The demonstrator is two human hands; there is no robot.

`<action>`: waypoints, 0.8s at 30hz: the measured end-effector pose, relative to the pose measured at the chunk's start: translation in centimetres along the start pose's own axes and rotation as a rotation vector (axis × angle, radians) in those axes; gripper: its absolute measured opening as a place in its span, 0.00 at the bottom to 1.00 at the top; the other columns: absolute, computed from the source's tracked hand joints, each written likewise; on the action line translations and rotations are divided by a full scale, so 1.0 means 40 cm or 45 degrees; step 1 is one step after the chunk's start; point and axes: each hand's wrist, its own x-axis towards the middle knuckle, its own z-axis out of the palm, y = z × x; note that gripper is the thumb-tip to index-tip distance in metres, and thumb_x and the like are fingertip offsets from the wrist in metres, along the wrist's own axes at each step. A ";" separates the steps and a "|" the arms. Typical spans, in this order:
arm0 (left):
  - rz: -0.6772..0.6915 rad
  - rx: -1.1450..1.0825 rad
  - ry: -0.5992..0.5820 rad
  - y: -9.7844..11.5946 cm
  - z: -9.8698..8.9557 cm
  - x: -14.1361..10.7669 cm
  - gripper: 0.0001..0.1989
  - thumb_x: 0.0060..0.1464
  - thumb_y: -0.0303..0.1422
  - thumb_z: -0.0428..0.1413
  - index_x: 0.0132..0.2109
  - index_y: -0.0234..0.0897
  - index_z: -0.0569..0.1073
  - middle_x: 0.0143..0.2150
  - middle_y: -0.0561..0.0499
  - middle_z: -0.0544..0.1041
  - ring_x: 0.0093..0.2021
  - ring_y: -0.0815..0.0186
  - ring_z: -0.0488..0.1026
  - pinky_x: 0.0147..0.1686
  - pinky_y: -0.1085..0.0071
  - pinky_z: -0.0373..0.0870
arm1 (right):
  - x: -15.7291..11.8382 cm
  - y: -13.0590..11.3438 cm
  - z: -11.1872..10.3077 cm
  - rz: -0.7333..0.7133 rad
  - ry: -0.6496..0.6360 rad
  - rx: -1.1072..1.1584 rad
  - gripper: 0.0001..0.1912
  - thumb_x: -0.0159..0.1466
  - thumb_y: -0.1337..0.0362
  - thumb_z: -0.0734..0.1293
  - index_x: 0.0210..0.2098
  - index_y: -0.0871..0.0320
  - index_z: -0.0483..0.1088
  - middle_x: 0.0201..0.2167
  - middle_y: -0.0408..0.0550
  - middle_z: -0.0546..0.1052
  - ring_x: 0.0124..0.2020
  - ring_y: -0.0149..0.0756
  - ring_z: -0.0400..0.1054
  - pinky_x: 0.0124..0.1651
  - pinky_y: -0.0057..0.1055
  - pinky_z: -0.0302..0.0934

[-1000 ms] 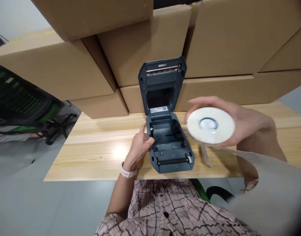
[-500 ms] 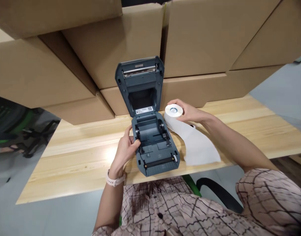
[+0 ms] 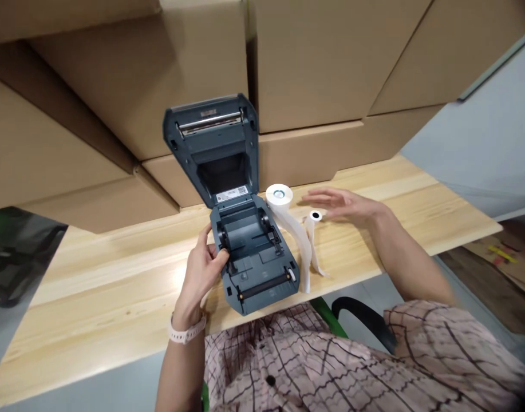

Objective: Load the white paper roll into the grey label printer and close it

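A dark grey label printer (image 3: pixel 256 257) lies on the wooden table with its lid raised and its inside bare. My left hand (image 3: pixel 202 264) grips the printer's left side, thumb on the rim. Upright beside the hinge stands a large white label roll (image 3: pixel 279 195), its loose strip trailing toward the table's front edge. To its right is a smaller white roll (image 3: pixel 315 216) with a dark core and its own hanging strip. My right hand (image 3: pixel 342 204) is just behind and right of the small roll, fingers spread, holding nothing.
Cardboard boxes (image 3: pixel 305 63) are stacked along the back of the wooden table (image 3: pixel 129 292). A chair with a black curved armrest (image 3: pixel 365 320) is below the front edge. More items lie on a low surface at the right.
My right hand has let go of the large roll and moved right, fingers now apart. The small roll has come into view. The camera view has shifted; my left hand still holds the printer.
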 end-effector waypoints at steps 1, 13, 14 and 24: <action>0.000 -0.015 0.004 0.000 0.002 0.000 0.42 0.53 0.34 0.59 0.74 0.33 0.64 0.22 0.61 0.68 0.22 0.69 0.63 0.24 0.74 0.56 | -0.019 0.018 0.009 0.016 0.007 -0.052 0.38 0.57 0.55 0.83 0.65 0.47 0.73 0.72 0.56 0.73 0.73 0.51 0.67 0.67 0.51 0.69; 0.043 -0.053 0.021 0.007 0.019 -0.010 0.45 0.51 0.31 0.57 0.76 0.30 0.62 0.22 0.61 0.66 0.24 0.68 0.61 0.28 0.70 0.57 | -0.025 -0.236 0.252 -0.600 -0.519 -0.778 0.26 0.76 0.43 0.65 0.69 0.43 0.73 0.47 0.49 0.86 0.45 0.40 0.81 0.47 0.38 0.72; 0.055 -0.047 0.018 0.006 0.019 -0.010 0.45 0.51 0.32 0.57 0.76 0.30 0.61 0.22 0.61 0.66 0.24 0.67 0.62 0.28 0.70 0.57 | 0.002 -0.247 0.294 -0.614 -0.460 -0.944 0.26 0.77 0.46 0.64 0.70 0.45 0.72 0.48 0.50 0.85 0.47 0.41 0.80 0.49 0.38 0.71; 0.132 0.048 -0.008 0.002 0.014 -0.007 0.43 0.53 0.34 0.55 0.76 0.29 0.62 0.23 0.59 0.68 0.25 0.64 0.65 0.30 0.67 0.57 | 0.135 -0.141 0.418 -0.612 -0.309 -1.491 0.29 0.80 0.48 0.58 0.72 0.55 0.70 0.44 0.56 0.83 0.43 0.48 0.71 0.47 0.41 0.61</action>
